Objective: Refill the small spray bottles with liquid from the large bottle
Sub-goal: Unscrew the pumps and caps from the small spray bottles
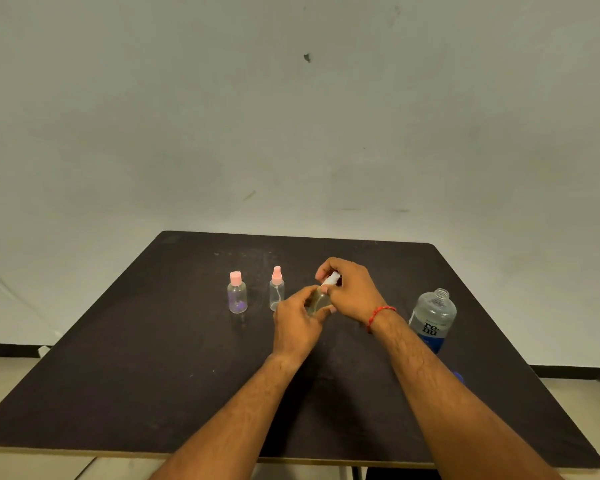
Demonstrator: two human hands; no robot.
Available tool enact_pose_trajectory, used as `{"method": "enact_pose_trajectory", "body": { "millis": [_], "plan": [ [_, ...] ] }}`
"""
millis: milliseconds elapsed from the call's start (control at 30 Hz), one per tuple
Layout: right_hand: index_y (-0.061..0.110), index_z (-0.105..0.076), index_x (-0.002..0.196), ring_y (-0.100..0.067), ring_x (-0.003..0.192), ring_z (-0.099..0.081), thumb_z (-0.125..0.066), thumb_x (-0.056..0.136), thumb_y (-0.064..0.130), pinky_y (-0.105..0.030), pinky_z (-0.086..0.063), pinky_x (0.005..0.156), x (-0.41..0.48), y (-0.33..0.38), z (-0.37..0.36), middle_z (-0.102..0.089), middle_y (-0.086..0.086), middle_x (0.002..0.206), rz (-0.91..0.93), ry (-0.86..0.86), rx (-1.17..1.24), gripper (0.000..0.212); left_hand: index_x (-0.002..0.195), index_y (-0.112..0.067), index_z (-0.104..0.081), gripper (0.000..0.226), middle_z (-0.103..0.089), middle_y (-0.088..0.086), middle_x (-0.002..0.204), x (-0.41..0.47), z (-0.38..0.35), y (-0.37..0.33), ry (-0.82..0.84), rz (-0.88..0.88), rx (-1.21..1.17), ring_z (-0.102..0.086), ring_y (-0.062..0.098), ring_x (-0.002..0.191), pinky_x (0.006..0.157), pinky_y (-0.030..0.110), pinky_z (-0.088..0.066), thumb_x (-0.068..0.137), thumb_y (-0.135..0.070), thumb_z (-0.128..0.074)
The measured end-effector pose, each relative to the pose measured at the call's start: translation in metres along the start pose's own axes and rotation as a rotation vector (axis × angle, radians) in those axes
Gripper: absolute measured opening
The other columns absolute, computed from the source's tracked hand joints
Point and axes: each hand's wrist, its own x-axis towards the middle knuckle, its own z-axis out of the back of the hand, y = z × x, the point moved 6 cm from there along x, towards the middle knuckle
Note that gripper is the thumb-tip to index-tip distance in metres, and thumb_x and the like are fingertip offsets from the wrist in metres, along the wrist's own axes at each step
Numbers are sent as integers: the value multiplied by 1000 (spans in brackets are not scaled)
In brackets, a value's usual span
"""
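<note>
Near the table's middle my left hand (297, 323) grips the body of a small clear spray bottle (318, 299). My right hand (349, 289) closes over that bottle's white spray top (331, 279). The large clear bottle (432, 318) with a blue label stands uncapped to the right, beside my right forearm. Two more small bottles stand to the left: a slim spray bottle with a pink sprayer (276, 289) and a rounder bottle with a pink cap (237, 292). Both look nearly empty.
The dark table (118, 375) has its front edge close to me and its back edge near a pale wall. A small blue object (459, 376), perhaps the large bottle's cap, peeks out behind my right forearm.
</note>
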Motion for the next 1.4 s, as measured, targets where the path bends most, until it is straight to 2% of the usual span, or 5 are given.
{"method": "enact_pose_trajectory", "body": {
  "millis": [267,500,700,933,1400],
  "plan": [
    [31,-59,105,-14,93,-63,-64,77,-8,-26,-57,75,-6,-3,-3,-63,5,98,47,41,67,49,109,-26,-72,31,-70,-18,89,-5,-2,8,-1,17,9,-63,-7,90,74,5,-47,80,-27,-83],
    [21,-62,93,-10,79,-61,-75,81,40,-20,-49,67,-4,-8,1,-64,4,88,-38,-102,-144,26,114,-24,-71,33,-67,-17,87,-1,1,3,-14,10,-16,-62,-8,91,74,5,-49,82,-23,-81],
    [28,-66,99,-12,95,-60,-68,79,0,-27,-55,82,-2,-2,-3,-62,6,105,20,-3,-38,35,111,-25,-70,32,-65,-21,88,-1,4,5,-19,13,2,-61,-12,91,74,3,-46,81,-24,-82],
    [24,-66,94,-7,80,-61,-77,81,29,-23,-54,75,-4,-2,2,-64,9,87,-3,-95,-63,18,110,-24,-72,33,-67,-17,85,-2,5,8,-44,28,19,-64,-6,85,72,6,-49,79,-29,-84],
    [20,-67,94,-11,86,-60,-68,84,12,-23,-51,78,0,17,28,-64,3,97,91,-168,-181,14,115,-27,-71,39,-67,-21,98,0,6,22,-37,128,61,-63,-3,92,77,2,-44,78,-29,-85]
  ]
}}
